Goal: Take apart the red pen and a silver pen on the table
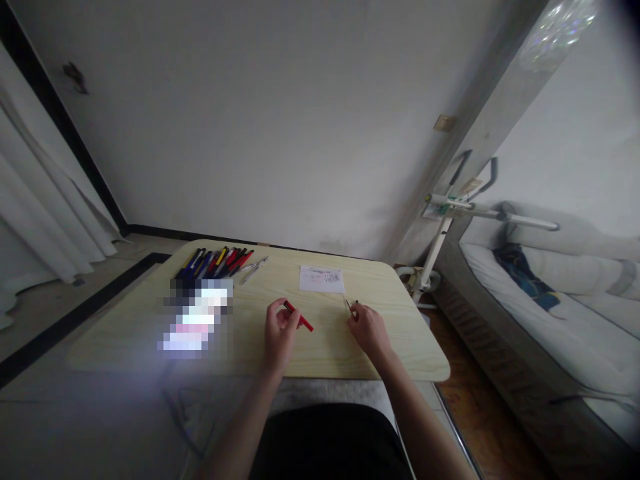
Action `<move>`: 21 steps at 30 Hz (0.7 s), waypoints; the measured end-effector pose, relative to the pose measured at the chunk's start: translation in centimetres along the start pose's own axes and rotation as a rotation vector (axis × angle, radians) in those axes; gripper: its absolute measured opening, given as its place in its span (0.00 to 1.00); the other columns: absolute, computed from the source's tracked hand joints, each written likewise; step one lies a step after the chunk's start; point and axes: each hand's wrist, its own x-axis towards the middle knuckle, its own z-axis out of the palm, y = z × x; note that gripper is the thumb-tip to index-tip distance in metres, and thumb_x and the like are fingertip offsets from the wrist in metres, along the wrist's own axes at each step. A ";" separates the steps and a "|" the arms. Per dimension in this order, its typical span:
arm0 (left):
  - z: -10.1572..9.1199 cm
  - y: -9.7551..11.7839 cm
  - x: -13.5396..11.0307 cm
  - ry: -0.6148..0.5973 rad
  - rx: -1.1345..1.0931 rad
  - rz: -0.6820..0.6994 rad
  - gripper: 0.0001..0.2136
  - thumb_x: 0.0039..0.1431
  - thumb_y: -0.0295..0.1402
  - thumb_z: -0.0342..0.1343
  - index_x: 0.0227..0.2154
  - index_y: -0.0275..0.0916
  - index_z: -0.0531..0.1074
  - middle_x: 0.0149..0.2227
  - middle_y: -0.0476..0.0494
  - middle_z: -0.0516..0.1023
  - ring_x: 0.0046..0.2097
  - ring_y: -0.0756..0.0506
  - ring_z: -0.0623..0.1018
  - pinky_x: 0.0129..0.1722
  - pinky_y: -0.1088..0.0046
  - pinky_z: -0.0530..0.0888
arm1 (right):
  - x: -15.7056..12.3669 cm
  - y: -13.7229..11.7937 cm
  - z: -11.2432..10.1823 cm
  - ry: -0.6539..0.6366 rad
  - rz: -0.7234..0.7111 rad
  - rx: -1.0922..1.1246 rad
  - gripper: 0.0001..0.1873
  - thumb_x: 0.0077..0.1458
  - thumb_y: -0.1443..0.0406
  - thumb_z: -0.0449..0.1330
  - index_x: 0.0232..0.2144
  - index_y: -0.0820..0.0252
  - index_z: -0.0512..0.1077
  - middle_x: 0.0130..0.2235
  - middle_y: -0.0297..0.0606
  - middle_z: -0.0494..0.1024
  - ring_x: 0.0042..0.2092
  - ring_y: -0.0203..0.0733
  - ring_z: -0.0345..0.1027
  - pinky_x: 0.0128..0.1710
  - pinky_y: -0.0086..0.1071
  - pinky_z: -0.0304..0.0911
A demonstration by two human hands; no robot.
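Observation:
My left hand (281,331) is closed around a red marker (306,323) with a black end, held tilted above the table. A short way to the right, my right hand (369,328) pinches a slim dark pen-like stick (349,307) with a pale tip. Its tip points toward a sheet of white paper (314,280) covered in dark scribbles and small marks. Most of the stick is hidden by my fingers, so its exact kind is unclear.
A pile of pens and markers (216,263) lies at the table's (327,347) back left, beside thin clear pens (254,269). In front of them is a bright pixelated patch (199,319). A white exercise frame (439,247) and a grey sofa (530,333) stand right.

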 end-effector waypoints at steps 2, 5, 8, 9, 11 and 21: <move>0.0 0.0 0.0 0.004 0.004 -0.003 0.20 0.45 0.34 0.59 0.42 0.38 0.61 0.25 0.53 0.69 0.26 0.52 0.72 0.25 0.76 0.70 | 0.1 -0.2 -0.1 -0.021 0.010 -0.015 0.09 0.47 0.72 0.52 0.31 0.60 0.70 0.29 0.39 0.74 0.30 0.39 0.66 0.29 0.28 0.53; 0.1 0.1 0.0 0.007 0.005 -0.013 0.20 0.45 0.34 0.59 0.41 0.38 0.61 0.25 0.52 0.70 0.25 0.52 0.72 0.25 0.76 0.70 | 0.1 -0.3 -0.2 -0.056 0.036 -0.035 0.09 0.48 0.71 0.52 0.32 0.60 0.70 0.30 0.38 0.75 0.31 0.39 0.66 0.30 0.28 0.52; 0.1 0.2 0.0 0.005 0.006 -0.021 0.19 0.45 0.34 0.58 0.41 0.38 0.61 0.25 0.53 0.70 0.25 0.53 0.72 0.25 0.77 0.70 | 0.2 -0.4 -0.1 -0.080 0.055 -0.035 0.13 0.48 0.71 0.52 0.37 0.61 0.70 0.33 0.39 0.75 0.33 0.39 0.67 0.32 0.27 0.53; 0.2 0.2 0.0 0.008 0.007 -0.023 0.19 0.45 0.33 0.59 0.41 0.38 0.61 0.25 0.53 0.70 0.25 0.53 0.72 0.25 0.77 0.70 | 0.2 -0.4 -0.1 -0.086 0.059 -0.033 0.14 0.49 0.71 0.51 0.39 0.61 0.69 0.34 0.39 0.75 0.34 0.39 0.67 0.33 0.27 0.54; 0.2 0.3 -0.1 0.012 0.009 -0.026 0.19 0.45 0.33 0.59 0.41 0.38 0.61 0.25 0.53 0.70 0.24 0.53 0.72 0.25 0.77 0.70 | 0.2 -0.5 -0.1 -0.093 0.066 -0.030 0.15 0.49 0.71 0.51 0.40 0.62 0.69 0.35 0.40 0.75 0.36 0.39 0.67 0.35 0.27 0.54; 0.0 0.0 0.0 -0.013 0.018 -0.005 0.19 0.46 0.33 0.58 0.41 0.38 0.61 0.25 0.53 0.69 0.25 0.52 0.73 0.25 0.76 0.71 | 0.4 -0.5 -0.3 -0.115 0.077 -0.027 0.11 0.50 0.71 0.52 0.37 0.61 0.70 0.33 0.39 0.75 0.34 0.38 0.67 0.33 0.27 0.52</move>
